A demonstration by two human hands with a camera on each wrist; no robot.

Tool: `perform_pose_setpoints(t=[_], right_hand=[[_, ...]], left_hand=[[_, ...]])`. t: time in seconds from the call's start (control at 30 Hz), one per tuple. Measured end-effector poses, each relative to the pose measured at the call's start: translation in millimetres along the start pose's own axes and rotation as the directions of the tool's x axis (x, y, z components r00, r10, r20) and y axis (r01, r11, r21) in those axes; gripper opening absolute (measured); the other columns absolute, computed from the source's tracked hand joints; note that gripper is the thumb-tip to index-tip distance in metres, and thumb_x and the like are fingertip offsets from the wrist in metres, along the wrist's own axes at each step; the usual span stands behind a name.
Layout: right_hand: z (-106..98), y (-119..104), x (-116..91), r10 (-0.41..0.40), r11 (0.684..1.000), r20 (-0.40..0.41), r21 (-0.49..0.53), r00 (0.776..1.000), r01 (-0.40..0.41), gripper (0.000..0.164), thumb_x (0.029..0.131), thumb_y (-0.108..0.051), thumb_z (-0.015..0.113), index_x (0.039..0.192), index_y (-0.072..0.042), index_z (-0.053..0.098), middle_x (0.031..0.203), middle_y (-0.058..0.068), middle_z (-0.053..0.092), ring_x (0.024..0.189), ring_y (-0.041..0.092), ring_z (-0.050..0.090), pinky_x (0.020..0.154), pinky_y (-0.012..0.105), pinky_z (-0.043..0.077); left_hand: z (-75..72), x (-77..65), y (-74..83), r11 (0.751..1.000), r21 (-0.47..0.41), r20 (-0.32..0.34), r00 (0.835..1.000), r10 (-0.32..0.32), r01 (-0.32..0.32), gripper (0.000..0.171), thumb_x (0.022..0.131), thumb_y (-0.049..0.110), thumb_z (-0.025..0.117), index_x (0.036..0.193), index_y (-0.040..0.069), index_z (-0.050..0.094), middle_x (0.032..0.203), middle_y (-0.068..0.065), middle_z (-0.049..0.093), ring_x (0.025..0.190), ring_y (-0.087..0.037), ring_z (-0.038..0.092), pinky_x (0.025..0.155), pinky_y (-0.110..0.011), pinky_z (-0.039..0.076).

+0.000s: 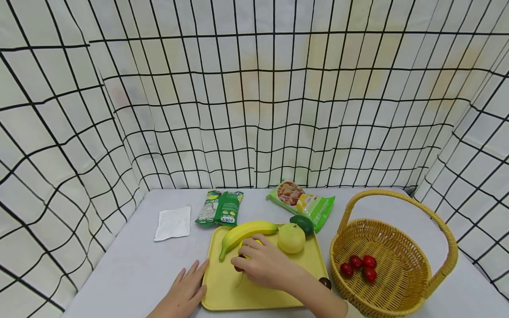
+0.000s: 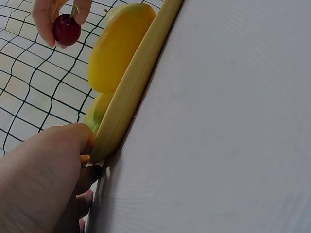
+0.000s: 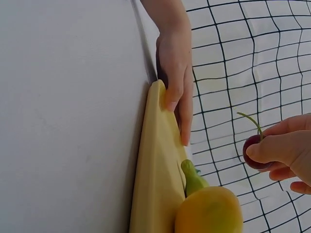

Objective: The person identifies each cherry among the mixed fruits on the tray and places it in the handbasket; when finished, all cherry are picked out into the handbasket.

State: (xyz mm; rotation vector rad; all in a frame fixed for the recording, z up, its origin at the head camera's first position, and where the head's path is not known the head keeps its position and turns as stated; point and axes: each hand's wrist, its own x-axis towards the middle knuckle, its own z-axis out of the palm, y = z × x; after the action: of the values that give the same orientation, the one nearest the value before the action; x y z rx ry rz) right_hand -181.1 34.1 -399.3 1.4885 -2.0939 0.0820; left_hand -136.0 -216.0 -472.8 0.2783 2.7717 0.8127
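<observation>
My right hand point(image 1: 266, 263) pinches a dark red cherry point(image 3: 255, 153) by thumb and fingers above the yellow tray point(image 1: 226, 296), its thin green stem sticking out. The cherry point(image 2: 66, 30) also shows between the fingertips in the left wrist view. My left hand point(image 1: 187, 287) rests against the tray's left edge, fingers extended and thumb near the front corner. A banana point(image 1: 246, 230) lies along the back of the tray. A smooth yellow-orange fruit point(image 2: 121, 48) is largely hidden behind the right hand in the head view. A pale yellow-green round fruit point(image 1: 291, 238) sits at the back right.
A dark green fruit point(image 1: 303, 226) sits at the tray's back right corner, a dark cherry point(image 1: 325, 282) by its right edge. The handled wicker basket point(image 1: 397, 251) at right holds several small red fruits point(image 1: 370, 274). Behind are two green packets point(image 1: 228, 207) point(image 1: 304, 203); a white cloth point(image 1: 172, 223) lies left.
</observation>
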Motion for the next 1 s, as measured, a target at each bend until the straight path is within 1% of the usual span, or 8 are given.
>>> perform_pose_setpoints(t=[0.1,0.23,0.33,0.43,0.67,0.87,1.0], right_hand=[[-5.1,5.7,-4.9,0.019,1.000,0.015,0.004,1.000,-0.019,0.009,0.086,-0.018,0.060,0.094,-0.023,0.063,0.084,-0.009,0.055,0.089,0.011,0.050,0.083,0.029,0.041],[-11.6,12.3,-12.7,0.054,0.999,0.047,-0.006,0.997,-0.054,0.017,0.082,-0.015,0.063,0.098,-0.022,0.064,0.088,-0.007,0.057,0.092,0.014,0.051,0.086,0.030,0.041],[-16.8,15.8,-18.1,0.082,0.997,0.070,-0.020,0.994,-0.081,0.022,0.080,-0.015,0.063,0.100,-0.022,0.065,0.091,-0.006,0.059,0.093,0.014,0.051,0.089,0.032,0.040],[-21.2,18.7,-22.3,0.100,0.995,0.077,-0.022,0.992,-0.099,0.021,0.080,-0.016,0.063,0.100,-0.022,0.065,0.092,-0.005,0.059,0.094,0.015,0.052,0.090,0.032,0.040],[-24.2,23.1,-32.8,0.107,0.994,0.054,-0.007,0.993,-0.106,0.022,0.076,-0.016,0.067,0.098,-0.020,0.064,0.089,-0.004,0.058,0.092,0.016,0.052,0.088,0.033,0.041],[-28.0,27.7,-46.0,0.135,0.991,0.022,-0.026,0.991,-0.135,0.025,0.073,-0.017,0.069,0.097,-0.020,0.062,0.088,-0.004,0.057,0.093,0.018,0.052,0.087,0.034,0.041],[-31.1,31.9,-54.6,0.137,0.990,0.000,-0.032,0.991,-0.137,0.028,0.071,-0.014,0.070,0.096,-0.019,0.061,0.087,-0.003,0.057,0.094,0.018,0.053,0.088,0.036,0.041]], left_hand=[[-0.5,0.8,0.6,1.000,0.008,-0.012,1.000,0.015,-0.015,0.057,0.096,0.027,0.045,0.143,0.001,0.027,0.143,-0.017,0.034,0.135,-0.037,0.018,0.105,-0.059,0.005],[-0.3,2.3,1.2,1.000,0.006,-0.016,1.000,0.016,-0.016,0.056,0.096,0.025,0.045,0.143,0.001,0.027,0.143,-0.016,0.033,0.135,-0.037,0.018,0.105,-0.059,0.005],[-0.3,2.5,1.4,1.000,0.000,-0.011,1.000,0.009,-0.009,0.056,0.096,0.025,0.044,0.143,0.001,0.027,0.143,-0.017,0.033,0.135,-0.037,0.017,0.105,-0.059,0.004],[-0.1,2.4,1.4,1.000,-0.003,-0.005,1.000,-0.003,0.003,0.056,0.095,0.026,0.045,0.143,0.001,0.027,0.143,-0.018,0.033,0.135,-0.038,0.017,0.105,-0.059,0.004],[0.6,2.4,0.8,1.000,-0.001,0.003,1.000,-0.022,0.022,0.058,0.095,0.029,0.045,0.143,0.001,0.027,0.143,-0.018,0.033,0.135,-0.038,0.017,0.105,-0.060,0.004],[0.3,0.8,0.9,1.000,-0.006,0.002,1.000,-0.011,0.011,0.058,0.096,0.029,0.045,0.143,0.000,0.027,0.143,-0.018,0.033,0.135,-0.038,0.017,0.105,-0.059,0.004],[-0.1,-0.7,1.2,1.000,0.005,-0.006,1.000,-0.004,0.004,0.058,0.095,0.029,0.046,0.143,0.000,0.027,0.143,-0.017,0.034,0.135,-0.038,0.018,0.105,-0.058,0.004]])
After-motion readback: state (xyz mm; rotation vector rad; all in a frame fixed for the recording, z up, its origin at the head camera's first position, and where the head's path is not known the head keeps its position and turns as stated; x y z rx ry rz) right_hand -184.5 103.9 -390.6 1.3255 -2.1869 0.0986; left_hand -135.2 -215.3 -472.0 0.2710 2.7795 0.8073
